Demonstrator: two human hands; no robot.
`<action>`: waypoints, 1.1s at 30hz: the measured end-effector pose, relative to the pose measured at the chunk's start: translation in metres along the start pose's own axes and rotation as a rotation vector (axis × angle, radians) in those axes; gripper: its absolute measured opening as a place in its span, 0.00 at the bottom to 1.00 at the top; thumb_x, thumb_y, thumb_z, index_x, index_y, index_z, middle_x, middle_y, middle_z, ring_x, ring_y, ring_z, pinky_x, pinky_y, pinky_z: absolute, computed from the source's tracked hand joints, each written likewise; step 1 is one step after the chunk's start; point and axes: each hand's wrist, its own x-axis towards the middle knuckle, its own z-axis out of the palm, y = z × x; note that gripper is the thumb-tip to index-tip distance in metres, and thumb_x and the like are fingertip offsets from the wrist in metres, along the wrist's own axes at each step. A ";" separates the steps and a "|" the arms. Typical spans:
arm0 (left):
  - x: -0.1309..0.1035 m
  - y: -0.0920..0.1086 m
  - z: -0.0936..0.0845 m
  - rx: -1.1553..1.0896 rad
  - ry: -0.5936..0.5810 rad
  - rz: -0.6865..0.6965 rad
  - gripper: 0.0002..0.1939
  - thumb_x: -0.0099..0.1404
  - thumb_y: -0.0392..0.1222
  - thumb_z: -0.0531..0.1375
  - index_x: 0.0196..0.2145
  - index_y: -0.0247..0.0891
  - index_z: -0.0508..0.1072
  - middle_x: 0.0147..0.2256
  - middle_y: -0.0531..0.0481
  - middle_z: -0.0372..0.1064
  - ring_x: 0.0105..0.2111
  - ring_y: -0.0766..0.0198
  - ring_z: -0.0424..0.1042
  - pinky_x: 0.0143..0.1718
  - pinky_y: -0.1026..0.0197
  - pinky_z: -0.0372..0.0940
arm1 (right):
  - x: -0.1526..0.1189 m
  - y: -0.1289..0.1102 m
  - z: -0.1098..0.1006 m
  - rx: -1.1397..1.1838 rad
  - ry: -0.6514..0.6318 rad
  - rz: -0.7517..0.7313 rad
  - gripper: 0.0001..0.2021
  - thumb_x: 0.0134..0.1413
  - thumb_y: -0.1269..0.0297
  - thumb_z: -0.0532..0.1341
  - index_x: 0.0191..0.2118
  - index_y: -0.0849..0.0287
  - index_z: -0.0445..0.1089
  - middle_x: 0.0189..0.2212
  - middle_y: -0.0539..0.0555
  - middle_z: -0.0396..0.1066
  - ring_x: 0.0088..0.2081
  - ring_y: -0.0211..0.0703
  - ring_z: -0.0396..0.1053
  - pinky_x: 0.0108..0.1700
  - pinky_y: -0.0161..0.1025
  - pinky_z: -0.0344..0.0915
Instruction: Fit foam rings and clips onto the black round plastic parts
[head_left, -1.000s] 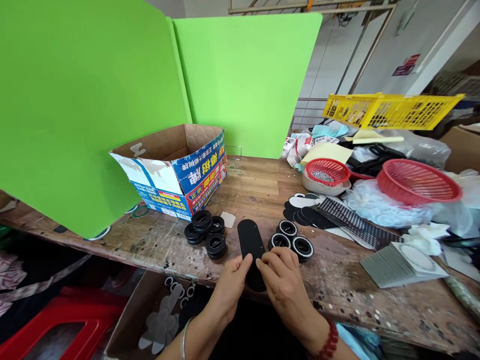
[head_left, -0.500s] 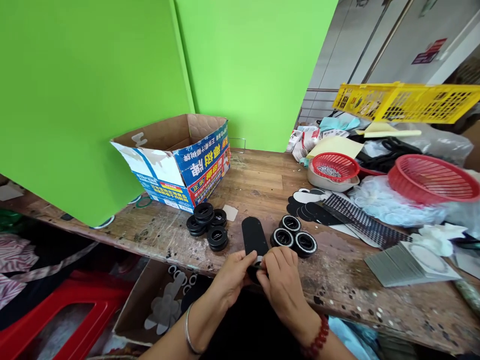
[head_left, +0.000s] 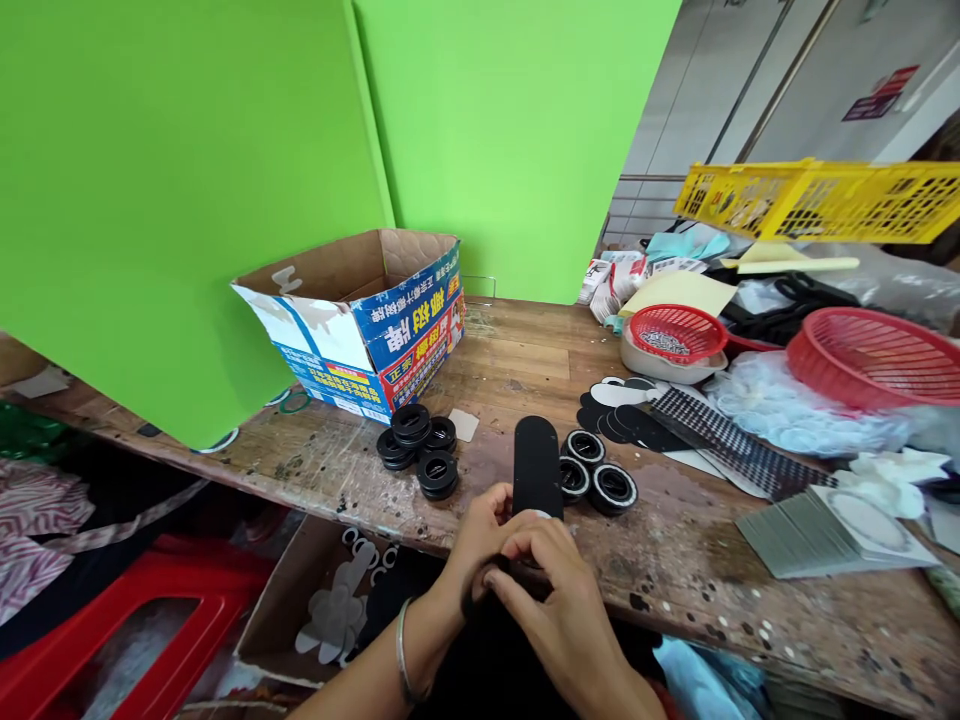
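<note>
At the near edge of the table (head_left: 465,360), both hands pinch the near end of a black oval strip (head_left: 537,465): left hand (head_left: 480,535) under, right hand (head_left: 541,580) over. Its far end lies beside black rings (head_left: 600,475). This looks like fitting work; next calls for steady fingertip alignment.

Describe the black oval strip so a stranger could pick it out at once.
Find the wooden workbench in front of the green screens. At its near edge, both hands hold the black oval strip, standing up between two clusters of black rings. It alone is long, flat and plain; its neighbours are small and round.
</note>
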 end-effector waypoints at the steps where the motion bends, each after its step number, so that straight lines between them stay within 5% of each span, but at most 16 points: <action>1: 0.000 0.000 0.000 0.013 0.008 0.011 0.18 0.39 0.45 0.73 0.23 0.36 0.69 0.21 0.57 0.66 0.23 0.69 0.61 0.27 0.65 0.57 | 0.001 0.004 0.001 -0.057 0.039 -0.045 0.04 0.53 0.73 0.63 0.33 0.56 0.69 0.34 0.53 0.69 0.37 0.44 0.65 0.39 0.38 0.64; 4: 0.000 0.000 -0.002 0.015 0.037 0.007 0.20 0.38 0.46 0.73 0.24 0.37 0.68 0.20 0.58 0.64 0.22 0.69 0.62 0.26 0.66 0.56 | 0.005 0.008 -0.006 -0.108 0.055 -0.132 0.06 0.55 0.71 0.64 0.38 0.54 0.72 0.36 0.53 0.71 0.40 0.46 0.66 0.42 0.40 0.63; 10: -0.003 0.003 -0.002 0.077 0.011 0.021 0.17 0.40 0.46 0.72 0.25 0.35 0.72 0.23 0.54 0.68 0.24 0.67 0.65 0.29 0.64 0.59 | 0.006 -0.002 -0.009 0.049 -0.003 -0.076 0.08 0.59 0.73 0.60 0.29 0.56 0.67 0.29 0.50 0.68 0.32 0.40 0.67 0.33 0.35 0.65; 12: -0.005 0.000 -0.003 0.056 -0.050 0.104 0.17 0.43 0.48 0.71 0.25 0.35 0.73 0.25 0.52 0.69 0.26 0.66 0.65 0.30 0.63 0.60 | 0.005 0.002 -0.004 -0.057 0.057 -0.160 0.05 0.61 0.71 0.59 0.36 0.55 0.71 0.33 0.52 0.70 0.36 0.43 0.68 0.38 0.38 0.66; 16: -0.010 -0.004 -0.007 0.031 -0.142 0.160 0.16 0.52 0.51 0.69 0.30 0.34 0.76 0.28 0.50 0.72 0.29 0.64 0.67 0.33 0.62 0.61 | 0.008 0.024 -0.003 -0.296 0.221 -0.227 0.19 0.63 0.62 0.61 0.58 0.56 0.65 0.40 0.57 0.70 0.42 0.49 0.67 0.44 0.47 0.66; 21: -0.018 0.006 -0.006 0.100 -0.090 0.091 0.16 0.50 0.50 0.71 0.30 0.35 0.77 0.28 0.50 0.71 0.28 0.65 0.65 0.30 0.64 0.60 | 0.017 0.042 -0.018 -0.347 0.204 -0.181 0.06 0.64 0.62 0.60 0.41 0.58 0.71 0.35 0.56 0.72 0.39 0.49 0.68 0.41 0.46 0.66; 27: -0.026 0.012 -0.008 0.098 -0.119 0.126 0.12 0.51 0.47 0.70 0.28 0.36 0.77 0.27 0.51 0.71 0.28 0.64 0.66 0.31 0.64 0.61 | 0.020 0.037 -0.014 -0.225 0.064 -0.101 0.12 0.66 0.67 0.53 0.36 0.57 0.72 0.31 0.55 0.73 0.36 0.46 0.68 0.38 0.42 0.65; 33: -0.028 0.003 -0.017 0.146 -0.146 0.110 0.08 0.55 0.43 0.67 0.29 0.35 0.76 0.27 0.52 0.70 0.26 0.66 0.65 0.29 0.65 0.60 | 0.025 0.044 -0.022 -0.045 0.026 0.127 0.13 0.64 0.60 0.53 0.31 0.58 0.70 0.26 0.52 0.71 0.28 0.42 0.67 0.31 0.37 0.62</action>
